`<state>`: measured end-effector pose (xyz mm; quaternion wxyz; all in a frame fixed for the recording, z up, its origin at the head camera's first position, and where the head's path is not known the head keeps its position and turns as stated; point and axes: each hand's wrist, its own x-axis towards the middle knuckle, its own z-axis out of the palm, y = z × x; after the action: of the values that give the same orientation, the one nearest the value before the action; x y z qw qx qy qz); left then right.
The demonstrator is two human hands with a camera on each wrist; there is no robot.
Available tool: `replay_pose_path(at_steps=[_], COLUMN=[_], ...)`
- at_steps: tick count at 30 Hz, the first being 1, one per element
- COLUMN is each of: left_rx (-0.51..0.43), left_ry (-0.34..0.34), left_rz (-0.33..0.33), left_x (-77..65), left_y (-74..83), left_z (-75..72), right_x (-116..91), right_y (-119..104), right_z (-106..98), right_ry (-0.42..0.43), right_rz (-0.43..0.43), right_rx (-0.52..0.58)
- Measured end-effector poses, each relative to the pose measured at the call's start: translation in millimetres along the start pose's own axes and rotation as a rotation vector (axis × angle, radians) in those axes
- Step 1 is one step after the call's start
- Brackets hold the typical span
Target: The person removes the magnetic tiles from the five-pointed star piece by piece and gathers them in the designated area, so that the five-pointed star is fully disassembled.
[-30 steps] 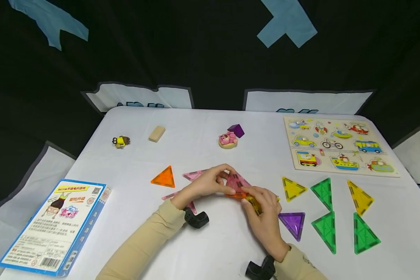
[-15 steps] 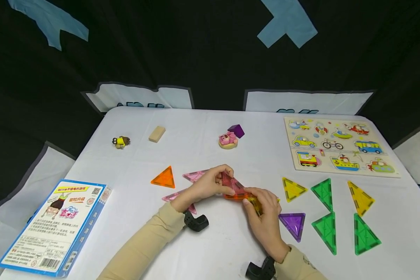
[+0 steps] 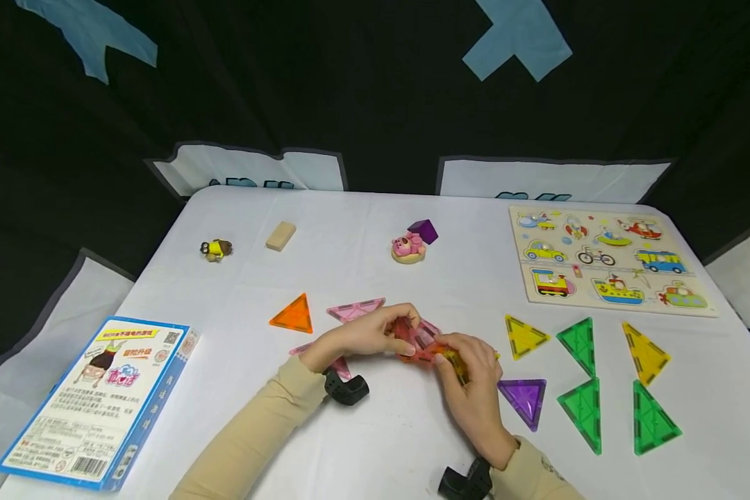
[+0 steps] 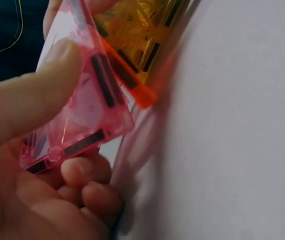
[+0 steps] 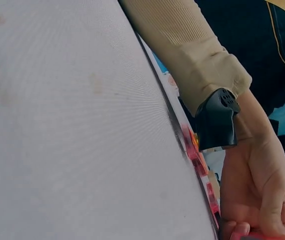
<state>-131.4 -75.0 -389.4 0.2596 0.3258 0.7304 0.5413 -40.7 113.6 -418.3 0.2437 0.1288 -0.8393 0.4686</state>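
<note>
My left hand (image 3: 371, 335) pinches a clear pink magnetic tile (image 4: 90, 107), thumb on its face and fingertips below, as the left wrist view shows. An orange tile (image 4: 132, 85) slants behind that pink one, touching or nearly touching its edge. Beyond it are yellow magnetic tiles (image 4: 130, 30). My right hand (image 3: 471, 375) curls over the yellow piece (image 3: 455, 364) on the table, thumb and index finger at its left side by the orange and pink tiles. In the right wrist view, mostly tablecloth and my left hand (image 5: 257, 185) show; the right fingers are out of frame.
Loose pink tiles (image 3: 356, 310) lie by the left wrist, an orange triangle (image 3: 294, 314) further left. A purple triangle (image 3: 525, 401), yellow triangles (image 3: 525, 337) and green triangles (image 3: 579, 415) lie right. A picture puzzle board (image 3: 609, 260), boxed game (image 3: 96, 403) and pink figurine (image 3: 407, 248) stand around.
The pink tile in my left hand has tilted and turned, and the left hand has shifted slightly left. My right hand stays in place on the yellow piece.
</note>
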Motion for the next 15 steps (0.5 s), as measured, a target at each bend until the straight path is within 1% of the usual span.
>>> replay_pose_path(at_steps=[1, 3, 5, 6, 8, 11, 13, 15], left_rx=[0.012, 0.031, 0.054, 0.067, 0.076, 0.087, 0.077, 0.091], left_ry=[-0.002, 0.018, 0.071, 0.108, 0.187, 0.313, 0.386, 0.453], left_rz=[-0.003, -0.01, -0.02, -0.037, -0.071, -0.136, -0.183, -0.24], left_x=[-1.7, -9.0, -22.0, -31.3, -54.1, -95.8, -123.2, -147.2], left_y=[-1.9, 2.6, 9.6, 14.3, 22.1, 29.5, 27.7, 21.6], left_z=[-1.3, -4.8, -11.0, -15.1, -25.0, -40.7, -48.9, -54.2], right_x=[0, 0, -1, -1, -2, -1, -1, 0], right_y=[0, -1, -2, -2, -3, -3, -4, -4], right_z=[0, 1, 1, 1, 1, 1, 0, 0], right_ry=[0.002, 0.004, 0.004, 0.004, 0.001, 0.0, 0.002, 0.002], right_rz=[-0.001, 0.002, 0.009, 0.013, 0.019, 0.024, 0.024, 0.024], right_rx=[0.004, 0.007, 0.01, 0.013, 0.015, 0.023, 0.026, 0.028])
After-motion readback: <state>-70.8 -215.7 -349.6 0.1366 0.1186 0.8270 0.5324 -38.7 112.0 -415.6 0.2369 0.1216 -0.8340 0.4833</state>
